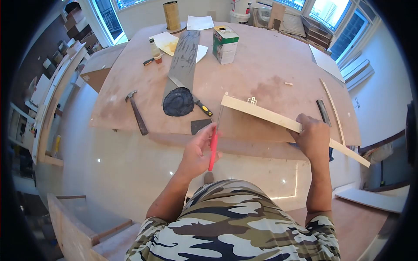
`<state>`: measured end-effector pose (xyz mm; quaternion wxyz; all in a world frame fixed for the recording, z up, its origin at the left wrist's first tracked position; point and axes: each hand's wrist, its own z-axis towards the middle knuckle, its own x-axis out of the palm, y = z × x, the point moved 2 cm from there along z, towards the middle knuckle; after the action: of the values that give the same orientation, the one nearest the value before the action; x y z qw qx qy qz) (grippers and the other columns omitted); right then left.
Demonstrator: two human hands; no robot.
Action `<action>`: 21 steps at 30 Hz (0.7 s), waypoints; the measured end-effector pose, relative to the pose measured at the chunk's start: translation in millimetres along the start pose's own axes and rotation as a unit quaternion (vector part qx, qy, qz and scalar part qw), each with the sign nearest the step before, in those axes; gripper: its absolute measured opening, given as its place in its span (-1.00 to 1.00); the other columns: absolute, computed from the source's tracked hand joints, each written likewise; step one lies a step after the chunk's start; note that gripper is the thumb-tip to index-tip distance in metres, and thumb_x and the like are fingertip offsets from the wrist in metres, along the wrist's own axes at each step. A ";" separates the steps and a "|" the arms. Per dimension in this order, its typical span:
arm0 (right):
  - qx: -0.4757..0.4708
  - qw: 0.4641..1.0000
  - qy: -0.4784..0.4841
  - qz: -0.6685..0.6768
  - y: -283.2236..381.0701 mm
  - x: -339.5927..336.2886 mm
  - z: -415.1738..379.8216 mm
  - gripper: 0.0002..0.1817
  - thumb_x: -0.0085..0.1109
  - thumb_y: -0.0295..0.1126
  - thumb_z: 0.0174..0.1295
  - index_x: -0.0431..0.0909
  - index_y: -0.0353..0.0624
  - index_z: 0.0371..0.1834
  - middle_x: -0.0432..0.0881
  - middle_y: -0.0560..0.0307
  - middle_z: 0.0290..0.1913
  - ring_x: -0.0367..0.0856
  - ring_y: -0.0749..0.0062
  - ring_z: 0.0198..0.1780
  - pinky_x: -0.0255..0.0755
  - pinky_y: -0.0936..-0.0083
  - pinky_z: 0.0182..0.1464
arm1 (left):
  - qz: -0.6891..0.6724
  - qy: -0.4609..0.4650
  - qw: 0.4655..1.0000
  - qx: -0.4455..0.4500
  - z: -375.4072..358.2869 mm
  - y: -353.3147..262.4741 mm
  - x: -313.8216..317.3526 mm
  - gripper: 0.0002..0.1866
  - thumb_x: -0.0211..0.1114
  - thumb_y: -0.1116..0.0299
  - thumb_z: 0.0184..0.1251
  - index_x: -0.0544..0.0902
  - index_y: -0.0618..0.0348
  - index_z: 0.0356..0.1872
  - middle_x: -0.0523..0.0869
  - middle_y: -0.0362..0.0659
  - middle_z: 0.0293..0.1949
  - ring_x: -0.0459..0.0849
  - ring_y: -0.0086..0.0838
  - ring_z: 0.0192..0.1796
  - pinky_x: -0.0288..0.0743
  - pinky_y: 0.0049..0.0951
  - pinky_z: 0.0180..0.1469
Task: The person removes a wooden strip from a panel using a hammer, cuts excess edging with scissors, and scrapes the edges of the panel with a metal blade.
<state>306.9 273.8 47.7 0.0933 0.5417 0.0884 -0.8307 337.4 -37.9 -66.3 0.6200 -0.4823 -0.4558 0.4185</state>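
Note:
My right hand point(312, 134) is wrapped round a long pale wooden strip point(261, 114), which slants from the middle of the table out past its right front edge. My left hand point(199, 150) grips a red-handled tool point(214, 150) with a thin metal blade pointing up to the strip's left end. Its exact kind is hard to make out. Left of that end lie a round black dish of dark paste point(178, 102) and a putty knife point(201, 106) with a black and yellow handle. A dark square sheet point(200, 126) sits near my left fingers.
On the wooden table point(130, 74), a hammer point(137, 113) lies at left. Farther back stand a tin can point(225, 45), a small bottle point(155, 51) and a brown roll point(171, 16), around a smeared grey board point(186, 48). A thin stick point(333, 111) lies at right.

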 end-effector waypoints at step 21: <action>-0.024 0.999 -0.025 -0.002 36.3 24.4 -76.9 -0.78 0.25 -0.58 -0.12 0.45 -0.15 -0.39 0.55 0.08 -0.50 0.57 0.07 -0.44 0.39 0.19 -0.34 | 0.162 0.040 0.985 0.032 -46.5 10.6 -6.7 -0.15 0.48 0.57 0.17 0.31 0.38 0.53 0.65 0.06 0.30 0.63 -0.36 0.30 0.47 -0.34 0.35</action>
<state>374.3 256.4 -6.9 0.1069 0.5184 0.1066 -0.8417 380.0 -52.5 -83.2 0.5768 -0.5460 -0.3325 0.5085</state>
